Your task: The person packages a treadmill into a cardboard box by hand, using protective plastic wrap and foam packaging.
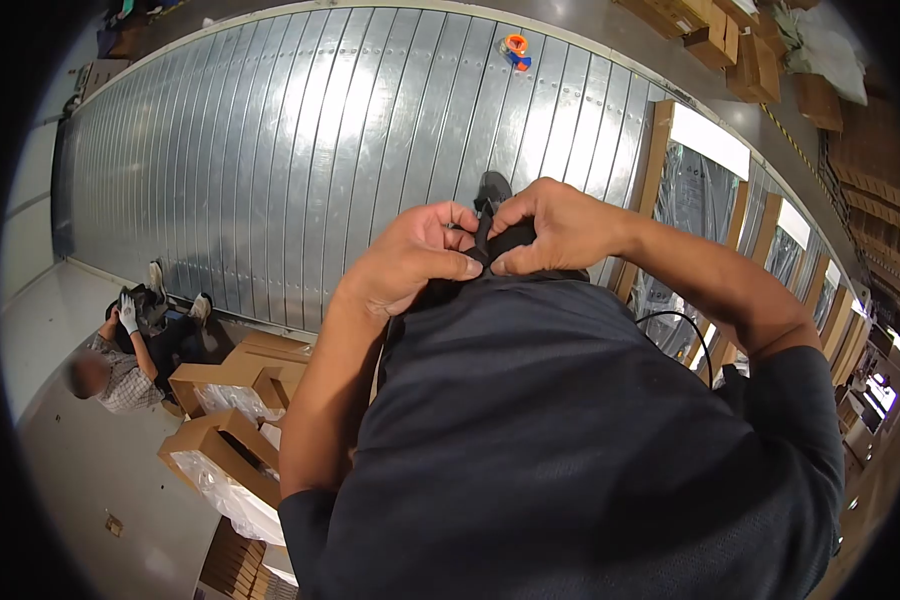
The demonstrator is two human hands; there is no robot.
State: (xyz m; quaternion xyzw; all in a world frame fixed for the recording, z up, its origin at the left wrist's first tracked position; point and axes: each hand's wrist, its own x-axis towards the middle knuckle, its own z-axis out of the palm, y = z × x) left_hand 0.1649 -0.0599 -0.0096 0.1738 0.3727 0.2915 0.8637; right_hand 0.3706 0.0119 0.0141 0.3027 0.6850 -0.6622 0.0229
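Note:
At my waist, just below the hem of my dark shirt (560,380), both hands meet on a narrow black strip (483,230) that looks like cloth or strap. My left hand (415,250) pinches it from the left, thumb near its lower end. From the other side my right hand (555,230) closes thumb and fingers on black material beside the strip; the fingertips are partly hidden. A dark shoe (494,187) of mine shows beyond the hands on the ribbed metal floor (370,130).
An orange and blue tape dispenser (517,52) lies on the metal floor ahead. Tall wrapped panels with cardboard edging (705,165) line the right side. Open cardboard boxes (220,450) with plastic wrap stand at lower left. Past them sits a person (130,375) wearing a white glove.

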